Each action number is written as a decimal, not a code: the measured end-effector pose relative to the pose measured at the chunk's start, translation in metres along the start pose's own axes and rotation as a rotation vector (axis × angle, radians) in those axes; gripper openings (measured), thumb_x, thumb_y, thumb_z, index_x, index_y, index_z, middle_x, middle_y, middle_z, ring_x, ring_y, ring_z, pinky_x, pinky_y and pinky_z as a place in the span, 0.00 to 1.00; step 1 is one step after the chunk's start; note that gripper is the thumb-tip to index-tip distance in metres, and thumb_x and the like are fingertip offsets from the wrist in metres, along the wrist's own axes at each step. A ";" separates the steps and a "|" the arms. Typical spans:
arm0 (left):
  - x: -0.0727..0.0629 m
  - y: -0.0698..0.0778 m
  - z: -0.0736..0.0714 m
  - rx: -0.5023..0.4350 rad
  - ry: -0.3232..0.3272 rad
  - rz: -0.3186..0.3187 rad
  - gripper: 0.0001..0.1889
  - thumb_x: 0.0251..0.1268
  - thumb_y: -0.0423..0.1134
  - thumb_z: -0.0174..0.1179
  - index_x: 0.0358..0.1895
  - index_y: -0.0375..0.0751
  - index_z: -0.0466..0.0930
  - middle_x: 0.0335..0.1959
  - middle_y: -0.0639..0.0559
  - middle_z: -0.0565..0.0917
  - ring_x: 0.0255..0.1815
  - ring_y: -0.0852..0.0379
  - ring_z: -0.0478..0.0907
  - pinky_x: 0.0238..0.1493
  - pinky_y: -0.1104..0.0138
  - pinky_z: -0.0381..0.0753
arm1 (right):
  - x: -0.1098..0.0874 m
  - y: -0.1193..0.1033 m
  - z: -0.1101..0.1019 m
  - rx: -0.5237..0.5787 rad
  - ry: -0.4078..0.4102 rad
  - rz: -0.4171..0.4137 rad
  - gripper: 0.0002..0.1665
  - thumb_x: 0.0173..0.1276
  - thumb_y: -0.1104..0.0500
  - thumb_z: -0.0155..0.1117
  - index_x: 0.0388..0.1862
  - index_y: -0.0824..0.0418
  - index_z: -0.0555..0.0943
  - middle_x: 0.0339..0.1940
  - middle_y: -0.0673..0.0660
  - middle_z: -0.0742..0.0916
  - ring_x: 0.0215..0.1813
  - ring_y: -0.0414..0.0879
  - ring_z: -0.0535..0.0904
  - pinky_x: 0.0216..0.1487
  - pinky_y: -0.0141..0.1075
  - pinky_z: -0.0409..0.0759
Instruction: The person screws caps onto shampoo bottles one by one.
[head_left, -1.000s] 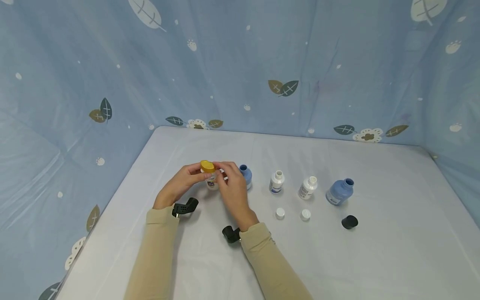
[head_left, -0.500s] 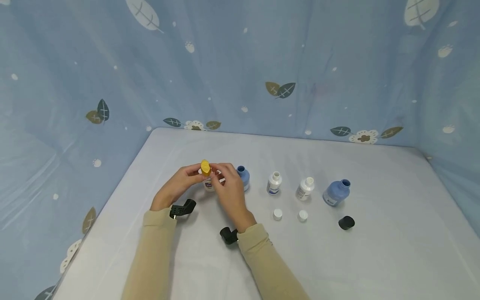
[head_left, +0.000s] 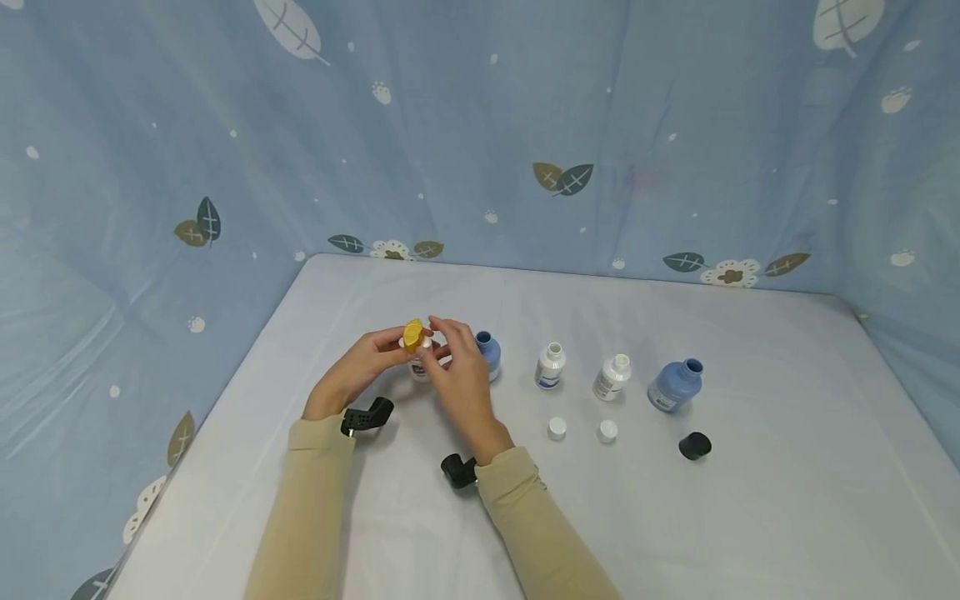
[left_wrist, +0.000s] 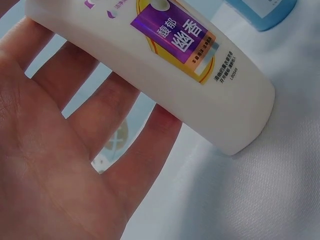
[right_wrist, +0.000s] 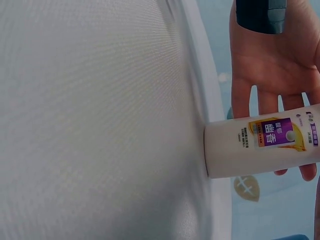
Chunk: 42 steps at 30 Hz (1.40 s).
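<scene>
In the head view my left hand (head_left: 360, 371) grips a white plastic bottle (head_left: 420, 369) with a purple-and-yellow label, thumb in front and fingers behind. Its gold cap (head_left: 413, 334) sits tilted at the top, with white showing beside it; a hinge cannot be made out. My right hand (head_left: 463, 379) is at the cap from the right, thumb low by it and index finger raised; whether it pinches the cap is unclear. The left wrist view shows the bottle (left_wrist: 165, 65) slanting across my fingers. In the right wrist view the bottle's base (right_wrist: 215, 150) is low, beside the tabletop.
Just right of my right hand stands a capless blue bottle (head_left: 488, 357). Farther right are two small white bottles, one (head_left: 551, 367) and another (head_left: 612, 378), plus a second blue bottle (head_left: 675, 385). White caps (head_left: 557, 428) (head_left: 607, 431) and a black cap (head_left: 695, 446) lie in front.
The gold cap, level on the bottle a second ago, is now tilted. My right index finger has lifted away from it. My left hand keeps its hold on the bottle.
</scene>
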<state>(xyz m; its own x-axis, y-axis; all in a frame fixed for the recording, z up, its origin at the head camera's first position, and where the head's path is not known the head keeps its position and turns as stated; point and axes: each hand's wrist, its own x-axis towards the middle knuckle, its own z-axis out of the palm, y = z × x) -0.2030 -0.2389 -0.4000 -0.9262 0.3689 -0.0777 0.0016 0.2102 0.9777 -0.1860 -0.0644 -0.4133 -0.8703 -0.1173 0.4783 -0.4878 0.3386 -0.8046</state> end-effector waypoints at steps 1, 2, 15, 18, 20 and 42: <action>0.001 -0.003 -0.001 0.000 -0.001 0.005 0.21 0.60 0.44 0.57 0.57 0.44 0.72 0.58 0.50 0.72 0.60 0.54 0.63 0.58 0.53 0.60 | 0.000 0.000 0.000 -0.001 -0.005 0.006 0.26 0.61 0.53 0.61 0.59 0.53 0.71 0.52 0.47 0.74 0.34 0.36 0.74 0.32 0.25 0.74; 0.003 -0.007 -0.002 -0.001 -0.002 0.007 0.21 0.60 0.45 0.57 0.57 0.45 0.73 0.57 0.51 0.72 0.60 0.55 0.64 0.58 0.53 0.60 | 0.000 0.000 0.000 -0.001 -0.010 0.010 0.27 0.61 0.53 0.61 0.60 0.53 0.70 0.54 0.46 0.74 0.34 0.36 0.74 0.32 0.25 0.74; 0.002 -0.019 -0.001 0.008 -0.009 0.020 0.21 0.61 0.39 0.56 0.59 0.43 0.71 0.57 0.50 0.73 0.57 0.53 0.66 0.57 0.55 0.61 | -0.005 0.002 0.000 0.012 -0.036 -0.008 0.28 0.61 0.52 0.60 0.61 0.52 0.69 0.54 0.47 0.73 0.33 0.35 0.72 0.33 0.26 0.74; 0.003 -0.018 -0.002 0.005 -0.004 0.019 0.21 0.60 0.39 0.56 0.58 0.42 0.71 0.55 0.49 0.73 0.55 0.52 0.68 0.56 0.55 0.63 | -0.005 0.002 0.000 0.012 -0.033 -0.005 0.27 0.61 0.51 0.60 0.60 0.52 0.70 0.52 0.46 0.73 0.34 0.34 0.72 0.33 0.26 0.74; 0.003 -0.017 -0.002 0.006 -0.001 0.016 0.22 0.60 0.41 0.57 0.58 0.42 0.71 0.55 0.48 0.74 0.54 0.52 0.69 0.56 0.55 0.63 | -0.004 0.001 -0.001 0.009 -0.028 -0.009 0.26 0.61 0.51 0.60 0.59 0.52 0.71 0.51 0.46 0.73 0.34 0.34 0.73 0.32 0.25 0.74; 0.004 -0.012 -0.003 0.038 0.037 0.006 0.23 0.57 0.47 0.59 0.56 0.42 0.73 0.53 0.48 0.75 0.52 0.51 0.70 0.55 0.54 0.63 | -0.001 -0.001 -0.002 0.009 0.038 -0.046 0.16 0.65 0.61 0.54 0.52 0.55 0.76 0.47 0.48 0.76 0.34 0.36 0.72 0.29 0.26 0.74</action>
<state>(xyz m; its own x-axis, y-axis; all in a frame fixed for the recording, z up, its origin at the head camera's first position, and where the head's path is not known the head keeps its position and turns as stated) -0.2078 -0.2424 -0.4111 -0.9395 0.3366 -0.0641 0.0208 0.2430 0.9698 -0.1840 -0.0628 -0.4120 -0.8441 -0.0969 0.5274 -0.5277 0.3251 -0.7848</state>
